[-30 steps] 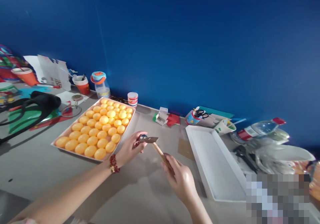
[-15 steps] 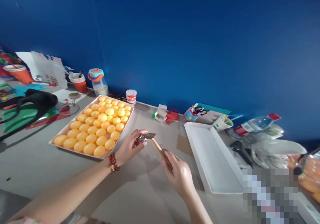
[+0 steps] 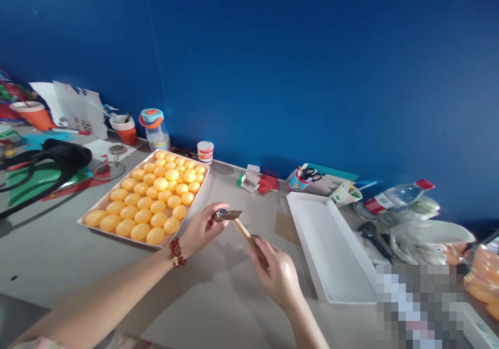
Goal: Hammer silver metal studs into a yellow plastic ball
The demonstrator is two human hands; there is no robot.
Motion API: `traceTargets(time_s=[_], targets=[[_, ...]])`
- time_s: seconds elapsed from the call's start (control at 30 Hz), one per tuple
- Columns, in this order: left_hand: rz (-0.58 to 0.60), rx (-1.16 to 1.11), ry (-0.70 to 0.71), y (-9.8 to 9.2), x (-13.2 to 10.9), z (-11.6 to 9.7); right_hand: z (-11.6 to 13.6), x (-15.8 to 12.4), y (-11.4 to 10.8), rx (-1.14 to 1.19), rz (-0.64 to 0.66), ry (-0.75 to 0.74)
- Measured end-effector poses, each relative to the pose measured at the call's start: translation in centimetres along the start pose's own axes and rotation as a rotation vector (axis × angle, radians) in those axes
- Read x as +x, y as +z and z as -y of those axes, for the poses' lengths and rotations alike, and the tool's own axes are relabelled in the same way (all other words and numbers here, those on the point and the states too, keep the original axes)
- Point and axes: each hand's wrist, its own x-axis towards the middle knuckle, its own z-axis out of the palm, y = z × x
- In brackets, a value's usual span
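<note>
A small hammer with a pale wooden handle and a dark metal head is held over the table between my hands. My right hand is wrapped round the lower part of the handle. At the head's shiny rounded end, the thumb and fingers of my left hand are curled about the metal; the wedge-shaped end points right. A red bead bracelet circles my left wrist. To the left of that hand lies a shallow tray holding rows of orange balls.
An oblong white tray lies to the right. Behind are a small open box, a pen cup, a round tub and a lidded bottle. Black straps lie left; a plastic bottle leans right, before the blue wall.
The view has shifted very slightly. The hammer's head has turned a little in my left fingers, and the handle is still in my right hand.
</note>
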Motion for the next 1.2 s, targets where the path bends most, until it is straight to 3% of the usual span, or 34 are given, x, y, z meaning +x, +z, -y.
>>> traceTargets(time_s=[0.47, 0.63, 1.2], targets=[[-0.033, 0.076, 0.033, 0.06, -0.17, -0.48, -0.01, -0.23, 0.02, 0.091, -0.024, 0.045], [-0.056, 0.07, 0.045, 0.07, -0.07, -0.66, -0.24, -0.16, -0.07, 0.077, 0.034, 0.045], [-0.049, 0.077, 0.071, 0.03, -0.08, -0.37, -0.33, -0.21, 0.04, 0.078, 0.042, 0.054]])
